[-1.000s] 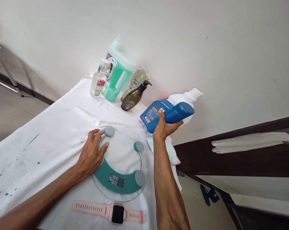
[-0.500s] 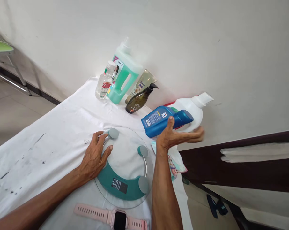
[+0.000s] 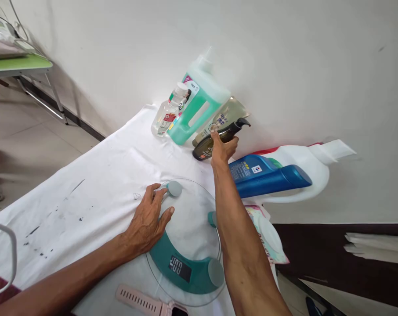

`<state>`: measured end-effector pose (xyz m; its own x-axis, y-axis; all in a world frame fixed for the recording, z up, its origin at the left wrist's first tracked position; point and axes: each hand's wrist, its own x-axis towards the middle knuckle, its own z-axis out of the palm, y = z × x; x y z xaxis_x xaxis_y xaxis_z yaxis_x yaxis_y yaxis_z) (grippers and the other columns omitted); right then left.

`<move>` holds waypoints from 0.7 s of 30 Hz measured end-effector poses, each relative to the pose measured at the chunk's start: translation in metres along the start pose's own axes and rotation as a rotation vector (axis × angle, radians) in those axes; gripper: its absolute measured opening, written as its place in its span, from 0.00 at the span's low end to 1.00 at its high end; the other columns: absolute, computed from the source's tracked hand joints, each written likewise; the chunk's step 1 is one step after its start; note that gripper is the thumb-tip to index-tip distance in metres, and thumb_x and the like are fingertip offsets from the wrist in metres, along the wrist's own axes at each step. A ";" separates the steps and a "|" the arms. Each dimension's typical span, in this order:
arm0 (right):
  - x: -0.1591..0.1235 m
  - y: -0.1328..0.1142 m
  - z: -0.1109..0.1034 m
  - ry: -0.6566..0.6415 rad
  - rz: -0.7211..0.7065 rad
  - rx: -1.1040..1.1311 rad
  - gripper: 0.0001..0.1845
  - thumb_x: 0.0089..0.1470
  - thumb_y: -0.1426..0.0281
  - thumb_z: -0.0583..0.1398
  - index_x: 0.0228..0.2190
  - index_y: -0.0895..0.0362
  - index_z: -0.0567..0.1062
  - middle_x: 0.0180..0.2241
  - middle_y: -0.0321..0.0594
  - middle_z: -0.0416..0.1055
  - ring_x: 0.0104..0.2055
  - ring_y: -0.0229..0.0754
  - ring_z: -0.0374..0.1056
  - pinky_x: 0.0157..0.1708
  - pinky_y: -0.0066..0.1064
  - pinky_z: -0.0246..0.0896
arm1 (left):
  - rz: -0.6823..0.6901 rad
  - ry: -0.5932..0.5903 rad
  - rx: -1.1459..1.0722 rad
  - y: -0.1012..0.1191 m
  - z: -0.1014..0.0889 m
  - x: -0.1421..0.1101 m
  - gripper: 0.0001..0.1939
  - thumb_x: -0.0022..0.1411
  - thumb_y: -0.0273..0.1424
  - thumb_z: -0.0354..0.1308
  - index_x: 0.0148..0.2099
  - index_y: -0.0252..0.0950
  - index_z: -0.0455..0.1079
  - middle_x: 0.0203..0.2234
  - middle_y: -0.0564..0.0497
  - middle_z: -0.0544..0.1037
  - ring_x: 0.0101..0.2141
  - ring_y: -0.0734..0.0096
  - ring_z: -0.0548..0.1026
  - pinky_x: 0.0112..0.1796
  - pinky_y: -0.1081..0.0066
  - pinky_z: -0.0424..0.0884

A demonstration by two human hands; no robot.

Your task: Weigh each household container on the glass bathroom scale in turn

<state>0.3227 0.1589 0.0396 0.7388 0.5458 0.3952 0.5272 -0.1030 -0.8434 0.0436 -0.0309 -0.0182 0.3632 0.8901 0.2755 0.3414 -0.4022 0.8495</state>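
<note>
My left hand (image 3: 148,219) lies with fingers spread on the left edge of a round glass bathroom scale (image 3: 195,281) with a teal band, its display lit. At the back of the table, my right hand (image 3: 222,151) is closed around a dark pump bottle (image 3: 202,151), thumb on its left side. The bottle leans in view, its black pump head above my fingers. Behind it stands a pale Rejoice tube (image 3: 232,109). To the right of my wrist are a blue bottle (image 3: 268,180) and a large white jug (image 3: 317,171).
A green detergent jug (image 3: 182,131) and a clear bottle (image 3: 164,118) stand at the back left. A pink watch (image 3: 142,300) lies before the scale. A printed packet (image 3: 268,232) sits at the table's right edge, close to the wall. A green folding table (image 3: 17,65) stands left.
My right hand has moved from beside the blue bottle leftward and back to the dark pump bottle and closed on it. My left hand stays on the scale. The view has shifted.
</note>
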 end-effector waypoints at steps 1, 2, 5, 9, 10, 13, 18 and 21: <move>0.001 0.000 0.001 -0.001 0.011 0.002 0.26 0.48 0.60 0.69 0.45 0.54 0.67 0.47 0.43 0.73 0.53 0.50 0.72 0.60 0.48 0.65 | 0.001 0.000 -0.002 0.000 0.000 0.000 0.19 0.77 0.36 0.50 0.66 0.42 0.57 0.61 0.37 0.64 0.53 0.51 0.76 0.51 0.44 0.79; 0.000 -0.002 -0.001 0.001 0.028 0.002 0.25 0.49 0.62 0.68 0.46 0.54 0.66 0.47 0.43 0.73 0.52 0.48 0.72 0.59 0.47 0.66 | 0.002 0.000 -0.004 0.000 0.000 0.000 0.19 0.77 0.36 0.50 0.66 0.42 0.57 0.61 0.37 0.64 0.53 0.51 0.76 0.51 0.44 0.79; -0.010 -0.010 -0.016 0.027 0.029 0.047 0.24 0.53 0.63 0.65 0.49 0.55 0.65 0.50 0.44 0.73 0.53 0.46 0.72 0.59 0.44 0.67 | 0.005 -0.004 -0.012 -0.001 -0.001 0.000 0.19 0.77 0.36 0.50 0.65 0.40 0.58 0.61 0.37 0.64 0.51 0.52 0.77 0.50 0.45 0.79; -0.041 -0.033 -0.067 0.011 -0.175 0.217 0.25 0.53 0.60 0.65 0.50 0.54 0.67 0.51 0.42 0.73 0.53 0.46 0.73 0.61 0.46 0.65 | 0.014 -0.017 -0.008 -0.004 -0.002 0.001 0.19 0.77 0.37 0.50 0.65 0.40 0.59 0.60 0.37 0.64 0.50 0.52 0.77 0.50 0.45 0.79; -0.051 -0.040 -0.084 -0.023 -0.237 0.257 0.26 0.52 0.60 0.67 0.50 0.53 0.69 0.50 0.41 0.74 0.53 0.46 0.72 0.62 0.46 0.64 | 0.021 -0.018 -0.004 -0.005 -0.002 0.001 0.19 0.77 0.38 0.50 0.65 0.39 0.59 0.60 0.37 0.64 0.51 0.52 0.77 0.50 0.44 0.79; -0.087 -0.059 -0.132 -0.134 -0.271 0.350 0.22 0.49 0.61 0.71 0.44 0.53 0.73 0.45 0.38 0.74 0.51 0.46 0.73 0.62 0.46 0.63 | 0.041 -0.019 -0.002 -0.009 -0.002 0.001 0.20 0.76 0.39 0.50 0.64 0.38 0.60 0.61 0.35 0.64 0.52 0.51 0.76 0.52 0.41 0.77; -0.148 -0.064 -0.182 -0.259 -0.112 0.324 0.21 0.49 0.59 0.71 0.42 0.53 0.75 0.41 0.36 0.74 0.46 0.46 0.72 0.59 0.52 0.65 | 0.053 -0.053 0.004 -0.015 -0.002 0.003 0.22 0.75 0.42 0.51 0.64 0.37 0.61 0.61 0.34 0.63 0.52 0.51 0.76 0.54 0.40 0.76; -0.173 -0.057 -0.193 -0.310 -0.093 0.273 0.21 0.51 0.57 0.70 0.44 0.53 0.76 0.42 0.38 0.75 0.47 0.47 0.72 0.60 0.54 0.64 | 0.066 -0.052 0.012 -0.018 -0.003 0.004 0.22 0.75 0.44 0.51 0.63 0.36 0.62 0.60 0.35 0.63 0.52 0.52 0.76 0.54 0.40 0.76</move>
<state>0.2456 -0.0905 0.0894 0.5103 0.7711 0.3808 0.4242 0.1594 -0.8914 0.0368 -0.0196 -0.0309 0.4293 0.8496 0.3064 0.3259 -0.4621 0.8248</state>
